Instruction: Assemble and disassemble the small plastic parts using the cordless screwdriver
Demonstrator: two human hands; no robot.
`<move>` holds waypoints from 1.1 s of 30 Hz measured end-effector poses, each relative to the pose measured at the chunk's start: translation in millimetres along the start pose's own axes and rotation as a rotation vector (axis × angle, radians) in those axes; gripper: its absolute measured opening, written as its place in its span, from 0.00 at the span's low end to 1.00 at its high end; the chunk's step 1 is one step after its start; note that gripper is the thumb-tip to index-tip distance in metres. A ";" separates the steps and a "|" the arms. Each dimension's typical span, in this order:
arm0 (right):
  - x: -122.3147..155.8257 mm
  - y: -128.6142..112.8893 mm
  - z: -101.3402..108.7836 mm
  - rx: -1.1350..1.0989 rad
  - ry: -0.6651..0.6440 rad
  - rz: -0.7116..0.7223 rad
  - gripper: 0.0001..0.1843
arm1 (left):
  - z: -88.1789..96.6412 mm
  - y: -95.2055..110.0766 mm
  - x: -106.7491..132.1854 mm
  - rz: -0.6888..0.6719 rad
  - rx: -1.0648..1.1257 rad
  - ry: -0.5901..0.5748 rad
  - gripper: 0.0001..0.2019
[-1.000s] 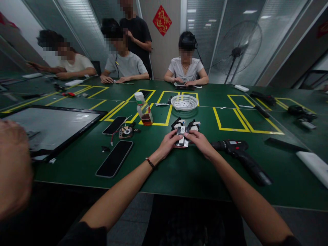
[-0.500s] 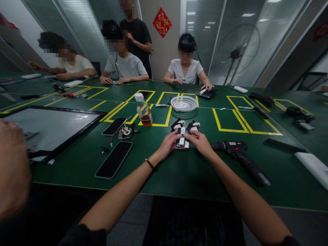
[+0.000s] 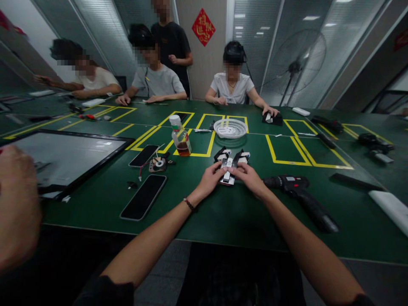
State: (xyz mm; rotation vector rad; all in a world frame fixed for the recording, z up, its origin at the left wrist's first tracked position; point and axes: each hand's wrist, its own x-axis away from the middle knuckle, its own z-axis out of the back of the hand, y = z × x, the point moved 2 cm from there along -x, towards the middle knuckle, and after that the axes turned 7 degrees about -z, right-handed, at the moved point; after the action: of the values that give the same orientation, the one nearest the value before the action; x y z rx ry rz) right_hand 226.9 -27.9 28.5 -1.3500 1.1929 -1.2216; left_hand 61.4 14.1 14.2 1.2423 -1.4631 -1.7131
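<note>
Both my hands meet over a small black and white part (image 3: 227,177) on the green table (image 3: 210,221). My left hand (image 3: 211,177) closes on its left side, thumb on top. From the other side my right hand (image 3: 249,177) grips it, its thumb close to the left one. The exact kind of part is too small to tell. Just beyond my fingers lie two black and white pieces, a left one (image 3: 222,154) and a right one (image 3: 243,157). A black cordless drill (image 3: 296,189) rests beside my right hand.
Left of my arms lie a phone (image 3: 144,198), a second phone (image 3: 144,156) and a small round device with wires (image 3: 157,163). A bottle (image 3: 181,138) and white basket (image 3: 230,128) stand beyond. A neighbour's hand (image 3: 17,204) is near a large framed panel (image 3: 79,155) at left.
My hands stay on the small part, with only slight finger shifts. Across the table, a co-worker's hand and the dark object under it have moved to the right.
</note>
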 end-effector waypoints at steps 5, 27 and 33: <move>3.5 -5.4 -1.0 -0.036 -0.032 -0.015 0.21 | -1.7 6.1 4.0 -0.075 -0.089 -0.018 0.27; 4.3 -8.8 -3.6 -0.039 -0.058 0.079 0.24 | 2.0 16.1 4.7 -0.129 -0.122 0.052 0.24; 1.8 -5.9 0.0 -0.078 -0.061 -0.016 0.26 | 0.4 12.8 3.3 -0.125 -0.128 0.040 0.25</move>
State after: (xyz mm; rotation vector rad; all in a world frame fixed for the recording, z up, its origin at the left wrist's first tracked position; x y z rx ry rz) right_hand 227.4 -29.1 34.5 -1.4468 1.1995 -1.1474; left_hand 57.8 8.2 25.5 1.3146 -1.2557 -1.8218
